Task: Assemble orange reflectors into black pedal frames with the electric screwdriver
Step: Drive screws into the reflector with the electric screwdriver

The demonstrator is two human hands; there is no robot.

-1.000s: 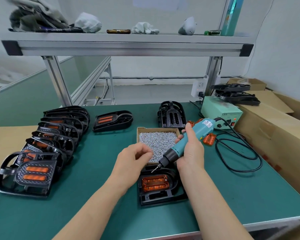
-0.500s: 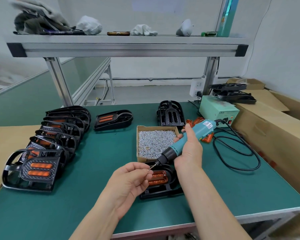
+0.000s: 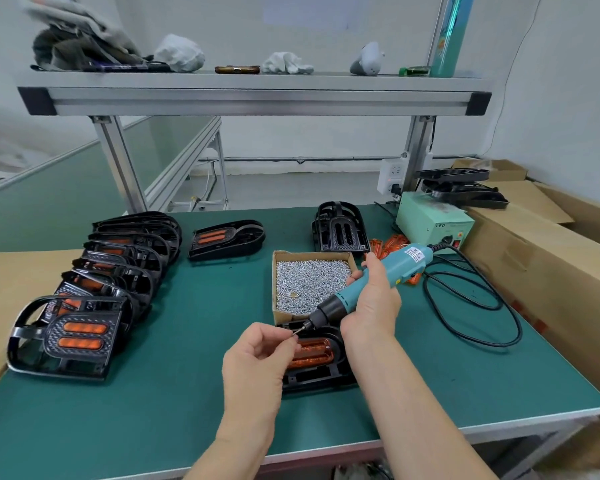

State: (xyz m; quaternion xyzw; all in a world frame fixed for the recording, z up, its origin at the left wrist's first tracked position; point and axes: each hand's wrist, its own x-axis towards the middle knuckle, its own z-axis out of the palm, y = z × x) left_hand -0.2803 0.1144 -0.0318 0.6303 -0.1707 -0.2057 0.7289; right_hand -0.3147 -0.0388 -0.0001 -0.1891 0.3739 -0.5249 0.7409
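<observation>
A black pedal frame (image 3: 321, 377) lies on the green table in front of me, with an orange reflector (image 3: 314, 351) seated in it. My right hand (image 3: 374, 303) grips a teal electric screwdriver (image 3: 368, 282), its bit angled down to the left above the frame. My left hand (image 3: 260, 355) pinches a small screw (image 3: 294, 335) at the bit's tip. Behind the frame stands a cardboard box of screws (image 3: 310, 280).
A row of several finished pedals (image 3: 94, 296) lies at the left, one more pedal (image 3: 226, 239) and an empty frame (image 3: 340, 230) farther back. Loose orange reflectors (image 3: 383, 244), a green power unit (image 3: 433, 225), a black cable (image 3: 471, 306) and cardboard boxes (image 3: 548, 251) fill the right.
My left hand left the screw box, came back toward me and brought a screw up to the screwdriver bit. The right hand kept the screwdriver almost still.
</observation>
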